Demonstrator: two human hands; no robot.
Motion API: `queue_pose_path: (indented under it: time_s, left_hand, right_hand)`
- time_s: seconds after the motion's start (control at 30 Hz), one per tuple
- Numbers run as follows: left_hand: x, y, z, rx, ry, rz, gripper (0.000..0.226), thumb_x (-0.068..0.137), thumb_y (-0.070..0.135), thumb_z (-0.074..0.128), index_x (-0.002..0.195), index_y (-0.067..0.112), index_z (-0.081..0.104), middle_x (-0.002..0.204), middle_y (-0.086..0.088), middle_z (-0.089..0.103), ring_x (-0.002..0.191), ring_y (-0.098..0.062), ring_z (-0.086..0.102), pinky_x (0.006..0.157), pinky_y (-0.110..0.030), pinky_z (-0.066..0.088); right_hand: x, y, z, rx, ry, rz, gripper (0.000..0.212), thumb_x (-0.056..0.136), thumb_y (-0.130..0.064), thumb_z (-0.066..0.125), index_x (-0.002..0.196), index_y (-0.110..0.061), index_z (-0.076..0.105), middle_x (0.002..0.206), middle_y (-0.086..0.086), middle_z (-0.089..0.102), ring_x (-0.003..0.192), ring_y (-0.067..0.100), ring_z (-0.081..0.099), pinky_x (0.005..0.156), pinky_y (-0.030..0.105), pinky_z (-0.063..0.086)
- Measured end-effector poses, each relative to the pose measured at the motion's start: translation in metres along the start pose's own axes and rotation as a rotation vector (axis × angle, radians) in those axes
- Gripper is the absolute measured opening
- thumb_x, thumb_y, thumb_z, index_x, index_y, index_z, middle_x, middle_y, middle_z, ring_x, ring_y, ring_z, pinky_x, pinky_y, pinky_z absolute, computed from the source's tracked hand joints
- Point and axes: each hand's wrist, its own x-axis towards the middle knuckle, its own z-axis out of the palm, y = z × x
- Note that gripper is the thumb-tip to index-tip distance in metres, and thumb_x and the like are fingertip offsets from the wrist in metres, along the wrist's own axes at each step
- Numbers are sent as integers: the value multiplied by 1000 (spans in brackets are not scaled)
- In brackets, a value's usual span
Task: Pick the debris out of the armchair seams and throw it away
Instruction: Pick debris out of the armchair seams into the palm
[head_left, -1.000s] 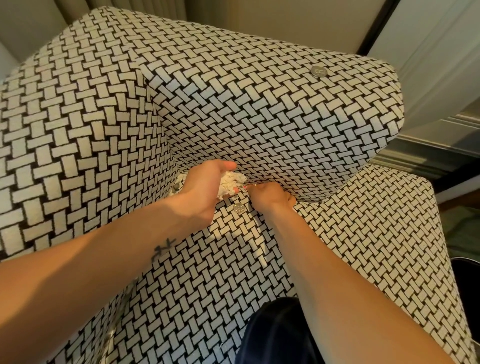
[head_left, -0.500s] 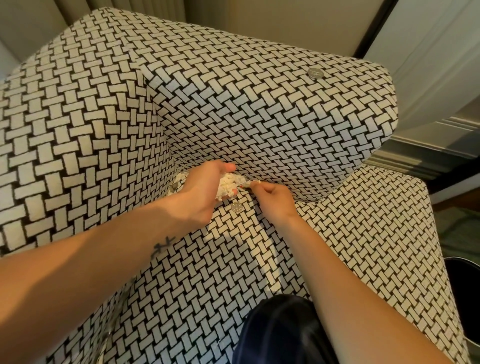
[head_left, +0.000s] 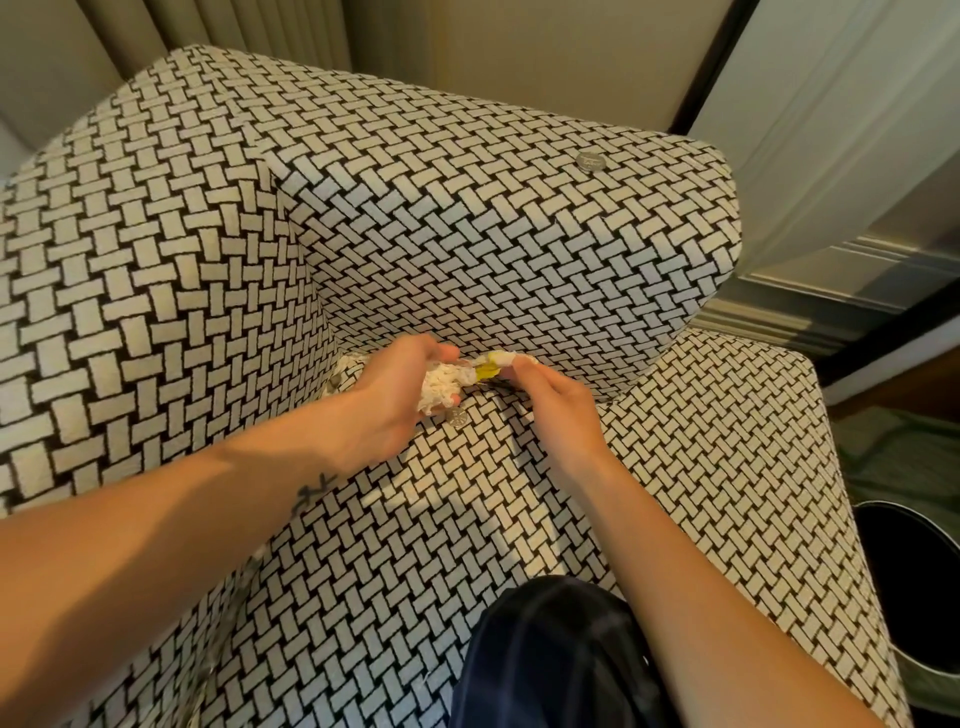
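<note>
The armchair has a black-and-white basket-weave cover. My left hand is at the seam where the seat meets the right armrest and is closed around a wad of crumpled white paper debris. My right hand pinches a yellow-and-white wrapper scrap at the seam and holds it against the wad. A coin lies on the seat just below the wad. A second coin rests on top of the armrest.
A dark round bin stands on the floor at the right, beside the seat's front corner. My dark-clothed knee rests on the seat at the bottom. More white scraps show in the back corner seam. Curtains hang behind the chair.
My right hand has drawn a yellow-and-white scrap out of the seam and brought it up to the wad in my left hand. The view has tilted slightly, showing more of the bin.
</note>
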Motion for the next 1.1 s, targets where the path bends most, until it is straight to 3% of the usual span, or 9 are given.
queue_pose_path:
  time_s: [0.03, 0.17, 0.27, 0.47, 0.63, 0.7, 0.83, 1.0, 1.1]
  left_hand:
    - [1, -1, 0, 0, -13, -3, 27, 101, 14, 47, 115, 0, 66, 117, -19, 70, 84, -25, 59, 75, -36, 49]
    - [1, -1, 1, -10, -117, -32, 27, 101, 13, 48, 118, -4, 59, 108, -17, 65, 91, -26, 54, 79, -38, 47]
    - [-4, 0, 4, -16, -228, -54, 29, 101, 17, 45, 118, -2, 58, 104, -14, 65, 92, -24, 55, 85, -37, 45]
    - [-28, -4, 18, -56, -409, -84, 34, 107, 17, 38, 118, -7, 60, 94, -12, 73, 87, -20, 64, 82, -31, 53]
    - [-66, -18, 52, -115, -470, -88, 35, 103, 13, 44, 127, -8, 59, 117, -19, 68, 98, -23, 64, 99, -35, 51]
    - [-77, -26, 70, -111, -467, -81, 31, 105, 13, 42, 122, -5, 62, 111, -16, 75, 97, -21, 69, 103, -38, 51]
    - [-94, -36, 116, 9, -502, -10, 30, 107, 15, 42, 122, 2, 64, 108, -11, 75, 94, -19, 68, 83, -33, 57]
    - [-108, -59, 187, 171, -495, 87, 29, 105, 14, 47, 131, 7, 60, 123, -15, 71, 100, -23, 69, 77, -33, 59]
    - [-120, -75, 234, 181, -479, 107, 28, 103, 14, 55, 130, 8, 59, 126, -18, 70, 90, -19, 70, 67, -29, 57]
  right_hand:
    - [0, -1, -1, 33, -1, -7, 24, 104, -32, 54, 114, -28, 75, 106, -16, 77, 98, -9, 67, 85, 5, 49]
    - [-4, -7, 1, 170, -30, 5, 23, 104, -24, 53, 109, -19, 75, 107, -3, 78, 105, 10, 72, 100, 29, 53]
    - [-10, -11, 2, 220, -60, 27, 22, 103, -22, 55, 108, -13, 74, 105, 2, 78, 103, 14, 73, 100, 33, 55]
    - [-25, -7, -14, -5, -61, -74, 16, 100, -26, 62, 103, -21, 76, 100, -4, 78, 98, 10, 73, 91, 30, 58]
    - [-54, -16, -49, -36, -18, -118, 20, 96, -12, 66, 116, -14, 67, 107, -1, 69, 83, -6, 70, 64, 15, 55]
    - [-66, -19, -67, -37, 2, -139, 27, 95, -8, 67, 121, -14, 63, 110, 1, 65, 78, -8, 68, 63, 15, 55]
    - [-94, -24, -120, -99, 75, -203, 31, 95, -18, 69, 125, -21, 65, 115, -6, 65, 101, 5, 65, 75, 19, 58]
    - [-131, -21, -187, -108, 179, -249, 19, 97, -19, 66, 114, -23, 71, 106, -9, 72, 98, 6, 67, 75, 13, 54]
    - [-145, -12, -231, -98, 285, -269, 21, 96, -16, 67, 116, -18, 73, 108, -7, 73, 98, 7, 68, 77, 16, 52]
